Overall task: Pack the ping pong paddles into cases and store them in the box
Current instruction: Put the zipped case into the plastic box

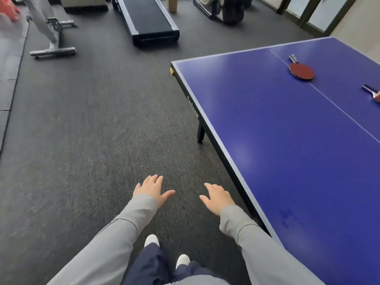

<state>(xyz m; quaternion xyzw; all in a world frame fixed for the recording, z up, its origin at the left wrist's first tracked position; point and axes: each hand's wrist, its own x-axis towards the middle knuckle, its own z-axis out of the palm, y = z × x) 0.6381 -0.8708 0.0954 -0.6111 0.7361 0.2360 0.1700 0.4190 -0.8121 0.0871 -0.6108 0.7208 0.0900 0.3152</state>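
You stood on dark speckled flooring (pixel 86 124); a blue table (pixel 287 140) filled the right, a treadmill (pixel 148 19) lay at top centre.

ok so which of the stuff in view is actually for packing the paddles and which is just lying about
For the job:
- red paddle on the blue table
- second paddle, cut off at the right edge
- left hand and right hand, both holding nothing
No cases or box in view.

Just lying about:
- treadmill
- grey exercise machine
- cardboard box-like column at the back
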